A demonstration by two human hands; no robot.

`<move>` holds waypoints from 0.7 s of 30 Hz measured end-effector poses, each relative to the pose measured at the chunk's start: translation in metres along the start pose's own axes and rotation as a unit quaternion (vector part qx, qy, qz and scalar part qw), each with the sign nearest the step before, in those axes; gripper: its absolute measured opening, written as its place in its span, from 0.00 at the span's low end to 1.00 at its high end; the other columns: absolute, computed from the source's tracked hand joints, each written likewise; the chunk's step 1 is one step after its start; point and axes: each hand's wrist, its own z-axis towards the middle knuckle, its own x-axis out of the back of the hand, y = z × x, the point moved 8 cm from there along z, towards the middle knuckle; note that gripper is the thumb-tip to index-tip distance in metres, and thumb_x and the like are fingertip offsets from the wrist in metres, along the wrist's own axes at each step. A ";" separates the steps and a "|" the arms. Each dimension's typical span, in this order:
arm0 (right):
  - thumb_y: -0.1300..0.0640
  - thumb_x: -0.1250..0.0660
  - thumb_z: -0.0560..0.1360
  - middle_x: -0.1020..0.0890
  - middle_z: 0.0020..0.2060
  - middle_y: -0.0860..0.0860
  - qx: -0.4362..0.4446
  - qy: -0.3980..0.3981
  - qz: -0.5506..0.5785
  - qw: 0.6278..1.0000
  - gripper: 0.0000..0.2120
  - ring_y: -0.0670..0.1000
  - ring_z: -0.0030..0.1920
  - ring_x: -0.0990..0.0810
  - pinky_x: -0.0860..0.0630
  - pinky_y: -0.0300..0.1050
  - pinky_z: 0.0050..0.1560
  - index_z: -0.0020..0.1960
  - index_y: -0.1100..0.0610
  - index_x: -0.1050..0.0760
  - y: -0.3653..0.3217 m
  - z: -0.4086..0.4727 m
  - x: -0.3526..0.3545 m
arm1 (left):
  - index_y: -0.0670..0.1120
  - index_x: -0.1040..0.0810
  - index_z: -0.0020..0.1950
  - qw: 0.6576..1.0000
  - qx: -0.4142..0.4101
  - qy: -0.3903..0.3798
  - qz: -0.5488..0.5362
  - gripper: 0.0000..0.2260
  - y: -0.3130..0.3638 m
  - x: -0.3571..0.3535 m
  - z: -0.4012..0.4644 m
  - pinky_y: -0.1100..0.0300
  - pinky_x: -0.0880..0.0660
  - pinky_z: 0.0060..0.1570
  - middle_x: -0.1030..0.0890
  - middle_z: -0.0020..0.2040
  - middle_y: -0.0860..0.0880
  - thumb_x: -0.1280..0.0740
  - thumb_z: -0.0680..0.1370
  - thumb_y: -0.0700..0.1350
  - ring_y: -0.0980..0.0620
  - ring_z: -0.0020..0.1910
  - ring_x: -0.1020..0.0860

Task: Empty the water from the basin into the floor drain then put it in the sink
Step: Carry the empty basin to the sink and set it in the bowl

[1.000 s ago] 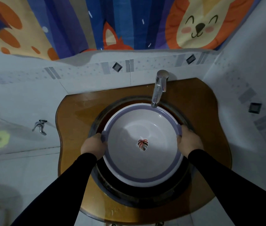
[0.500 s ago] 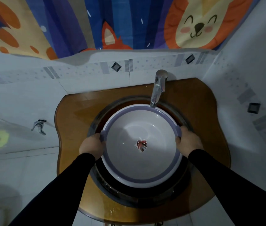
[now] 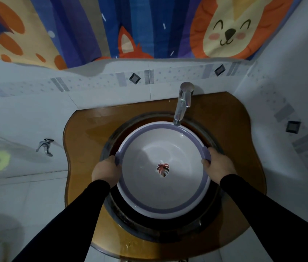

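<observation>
A round white basin (image 3: pixel 168 195) with a purple rim and a leaf sticker on its bottom sits inside the dark round sink (image 3: pixel 160 227). No water shows in the basin. My left hand (image 3: pixel 106 172) grips the basin's left rim handle, and my right hand (image 3: pixel 218 164) grips the right one. Both arms wear black sleeves. The floor drain is not in view.
A chrome faucet (image 3: pixel 182 103) overhangs the basin's far rim. The sink sits in an amber glass counter (image 3: pixel 85 148) against a tiled wall. A small wall tap (image 3: pixel 44 146) is at left. A colourful animal curtain (image 3: pixel 130 25) hangs above.
The basin has sunk slightly lower into the sink. Both hands keep their hold on the rim handles.
</observation>
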 end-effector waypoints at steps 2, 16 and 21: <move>0.49 0.41 0.79 0.19 0.52 0.54 0.003 -0.001 0.006 1.000 0.19 0.58 0.52 0.21 0.26 0.46 0.45 0.67 0.52 0.35 0.001 0.000 -0.001 | 0.47 0.32 0.44 1.000 0.000 0.001 -0.002 0.12 0.000 0.000 0.000 0.56 0.33 0.33 0.29 0.34 0.48 0.45 0.83 0.51 0.49 0.31 0.30; 0.51 0.44 0.80 0.20 0.49 0.58 -0.019 -0.011 -0.009 1.000 0.16 0.59 0.50 0.20 0.26 0.47 0.44 0.65 0.57 0.33 -0.006 -0.006 0.002 | 0.45 0.28 0.48 1.000 -0.012 0.002 0.000 0.15 0.004 0.003 -0.005 0.58 0.37 0.27 0.27 0.33 0.48 0.47 0.84 0.52 0.51 0.30 0.29; 0.51 0.46 0.80 0.20 0.44 0.56 -0.013 0.008 -0.008 1.000 0.15 0.57 0.41 0.23 0.29 0.44 0.39 0.60 0.59 0.29 -0.011 -0.012 0.014 | 0.45 0.26 0.47 0.998 -0.036 0.045 -0.021 0.16 0.001 0.021 -0.007 0.56 0.35 0.28 0.26 0.33 0.48 0.47 0.83 0.55 0.50 0.30 0.28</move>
